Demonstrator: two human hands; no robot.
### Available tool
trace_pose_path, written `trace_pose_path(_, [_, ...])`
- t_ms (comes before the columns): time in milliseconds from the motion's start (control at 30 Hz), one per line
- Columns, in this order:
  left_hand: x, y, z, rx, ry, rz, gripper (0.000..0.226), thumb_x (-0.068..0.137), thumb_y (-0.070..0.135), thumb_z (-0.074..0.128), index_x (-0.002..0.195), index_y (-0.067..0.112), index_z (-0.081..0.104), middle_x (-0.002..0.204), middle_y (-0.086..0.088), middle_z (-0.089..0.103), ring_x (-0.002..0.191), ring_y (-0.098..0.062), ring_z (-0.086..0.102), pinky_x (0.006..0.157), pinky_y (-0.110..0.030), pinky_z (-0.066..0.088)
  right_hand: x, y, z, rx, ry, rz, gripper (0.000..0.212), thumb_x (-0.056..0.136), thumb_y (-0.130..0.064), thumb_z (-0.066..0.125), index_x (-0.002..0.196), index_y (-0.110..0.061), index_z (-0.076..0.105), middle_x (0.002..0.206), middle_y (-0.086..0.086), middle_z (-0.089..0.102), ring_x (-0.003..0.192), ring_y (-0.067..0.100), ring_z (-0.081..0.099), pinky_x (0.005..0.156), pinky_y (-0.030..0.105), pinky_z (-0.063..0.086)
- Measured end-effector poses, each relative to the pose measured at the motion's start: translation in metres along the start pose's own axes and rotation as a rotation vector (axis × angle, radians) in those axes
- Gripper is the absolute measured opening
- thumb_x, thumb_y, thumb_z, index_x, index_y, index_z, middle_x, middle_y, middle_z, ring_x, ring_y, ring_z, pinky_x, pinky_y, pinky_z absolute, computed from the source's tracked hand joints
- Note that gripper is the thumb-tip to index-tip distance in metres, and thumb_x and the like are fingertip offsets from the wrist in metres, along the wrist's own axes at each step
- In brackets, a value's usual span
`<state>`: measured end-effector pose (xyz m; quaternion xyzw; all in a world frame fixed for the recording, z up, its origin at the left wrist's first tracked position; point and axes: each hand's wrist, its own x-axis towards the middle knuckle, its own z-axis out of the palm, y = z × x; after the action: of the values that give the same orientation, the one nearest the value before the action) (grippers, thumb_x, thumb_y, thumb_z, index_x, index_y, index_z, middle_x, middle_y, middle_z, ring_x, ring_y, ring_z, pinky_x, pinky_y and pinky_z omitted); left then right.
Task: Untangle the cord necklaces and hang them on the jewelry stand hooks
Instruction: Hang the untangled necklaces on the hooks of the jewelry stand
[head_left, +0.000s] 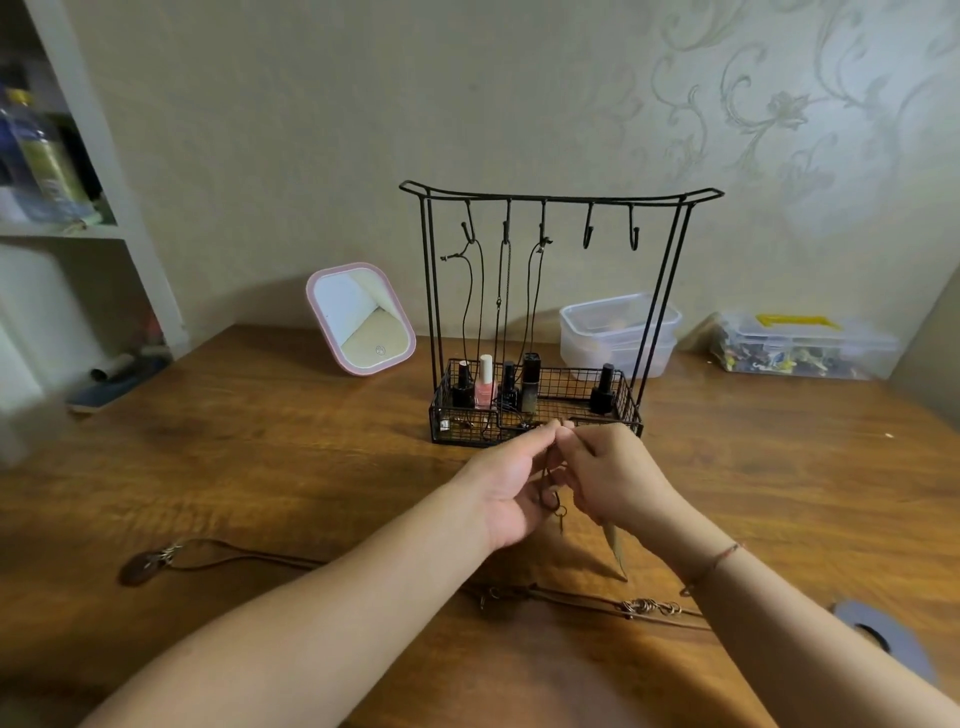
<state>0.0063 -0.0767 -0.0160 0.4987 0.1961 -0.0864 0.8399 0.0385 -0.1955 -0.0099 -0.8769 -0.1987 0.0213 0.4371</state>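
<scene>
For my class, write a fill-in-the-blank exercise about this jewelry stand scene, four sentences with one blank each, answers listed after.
1. The jewelry stand has ____ hooks along its top bar.
2. Necklaces already hang from ____ of them.
3. The frame of the mirror left of the stand is ____.
4. The left hand and right hand together hold a cord necklace in front of the stand's wire ____.

Missing words: five; three; pink; basket
</scene>
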Motion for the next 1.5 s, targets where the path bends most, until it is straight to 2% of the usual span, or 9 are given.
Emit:
trace_pose_path(200, [-0.003,0.017,-0.002,0.192,-0.149,0.239,0.026,0.101,0.019,0.052,0.08,0.014,0.067,0.082,-0.006,0.067,0.081,-0.021,0.06,0.071,-0.034,0.046,0.0,0.005,-0.023,-0.027,-0.085,-0.162,0.052,0.095,-0.048,0.055,0.064,-0.007,0.067,0.047,-0.003,0.058,0.041,0.015,0.048,0.045,0.024,0.042])
trace_pose_path(300, [-0.018,0.048,-0.004,0.602,-0.226,0.315,0.027,0.102,0.016,0.051,0.08,0.015,0.065,0.074,0.0,0.07,0.077,-0.011,0.065,0.083,-0.03,0.045,0.008,0.006,-0.054,0.122,0.307,-0.327,0.052,0.087,-0.054,0.061,0.072,-0.005,0.069,0.061,0.006,0.066,0.052,0.011,0.057,0.049,0.018,0.042])
trace_pose_path(433, [-0.035,0.081,0.0,0.741,-0.328,0.272,0.022,0.103,0.014,0.05,0.084,0.009,0.062,0.052,0.004,0.046,0.056,-0.015,0.053,0.067,-0.029,0.051,0.018,0.005,-0.056,0.586,-0.051,-0.534,0.043,0.079,-0.052,0.074,0.093,-0.011,0.068,0.092,0.008,0.067,0.087,0.017,0.063,0.075,0.025,0.053])
trace_pose_path(667, [-0.034,0.098,-0.004,0.733,-0.363,0.212,0.02,0.103,0.017,0.051,0.09,0.007,0.062,0.052,0.007,0.038,0.044,-0.003,0.03,0.045,-0.018,0.03,0.014,0.005,-0.027,0.733,-0.107,-0.457,0.027,0.077,-0.009,0.074,0.101,-0.009,0.061,0.081,0.005,0.067,0.076,0.017,0.065,0.071,0.029,0.055])
trace_pose_path(800, [-0.033,0.109,-0.01,0.686,-0.347,0.24,0.017,0.101,0.017,0.052,0.09,0.007,0.06,0.054,0.008,0.036,0.044,-0.003,0.028,0.042,-0.016,0.026,0.014,0.01,-0.025,0.887,-0.359,-0.35,0.038,0.081,-0.028,0.079,0.108,-0.009,0.058,0.063,0.007,0.055,0.058,0.026,0.054,0.069,0.048,0.046])
trace_pose_path(900, [-0.036,0.133,-0.029,0.592,-0.304,0.315,0.015,0.097,0.017,0.054,0.086,0.008,0.059,0.055,0.008,0.031,0.044,-0.004,0.027,0.04,-0.016,0.026,0.008,0.028,-0.045,0.679,-0.489,-0.421,0.023,0.087,-0.029,0.073,0.081,-0.009,0.064,0.057,-0.001,0.052,0.053,0.022,0.051,0.071,0.064,0.043])
trace_pose_path(1133, [-0.02,0.133,-0.088,0.785,-0.305,0.231,0.024,0.094,0.025,0.055,0.082,0.005,0.055,0.058,0.004,0.033,0.048,-0.006,0.028,0.041,-0.014,0.031,0.018,0.051,-0.11,0.962,-0.325,-0.466,0.023,0.083,-0.028,0.074,0.078,-0.006,0.067,0.064,0.017,0.056,0.096,0.038,0.066,0.11,0.054,0.037])
trace_pose_path(1333, [0.002,0.069,-0.071,0.65,-0.417,0.255,0.028,0.1,0.033,0.046,0.082,0.014,0.053,0.063,0.004,0.036,0.051,-0.008,0.03,0.046,-0.018,0.029,0.081,-0.062,-0.137,0.369,0.237,-0.415,0.021,0.097,-0.016,0.059,0.081,-0.008,0.07,0.059,0.004,0.053,0.055,0.018,0.051,0.062,0.034,0.049])
trace_pose_path(1500, [0.0,0.036,-0.033,0.644,-0.394,0.277,0.035,0.106,0.038,0.038,0.081,0.016,0.046,0.061,0.006,0.036,0.051,-0.009,0.025,0.045,-0.021,0.022,0.128,-0.132,-0.134,-0.403,0.272,-0.373,0.018,0.094,-0.027,0.063,0.093,-0.014,0.076,0.074,0.008,0.068,0.066,0.025,0.064,0.069,0.028,0.053])
